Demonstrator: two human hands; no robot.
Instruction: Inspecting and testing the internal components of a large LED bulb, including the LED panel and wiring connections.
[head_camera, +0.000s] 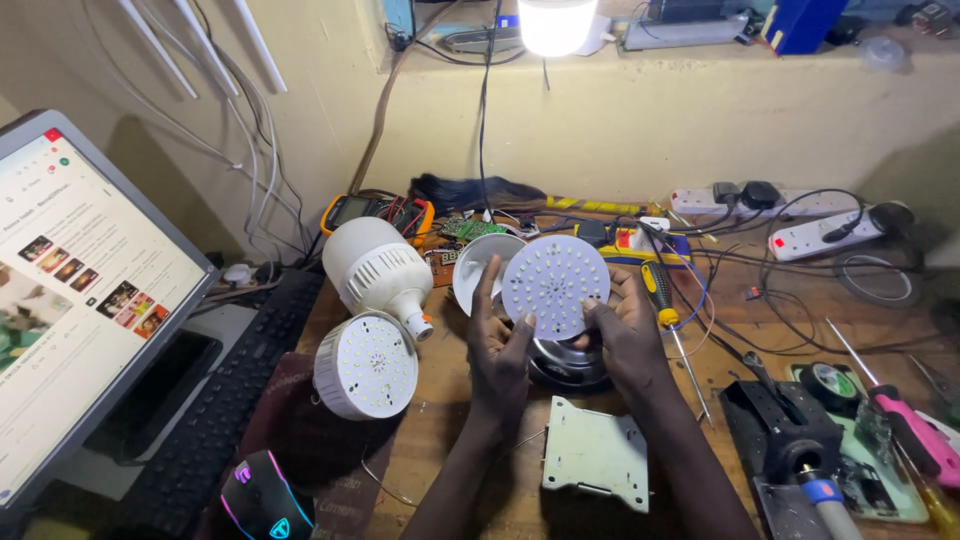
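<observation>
both hands up over the cluttered bench, left hand (497, 345) and right hand (622, 335) with fingers curled round the edges of a round white LED disc (555, 285), held up facing the camera, white bulb shell (480, 268) right behind it, two big bulbs (372, 300) lying to the left, yellow-handled screwdriver (660, 293) just right

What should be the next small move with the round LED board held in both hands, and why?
Probably lower the round LED board onto the open bulb housing right under it. Left hand and right hand grip its opposite edges, LEDs facing up, so it seems lifted clear of that housing.
</observation>
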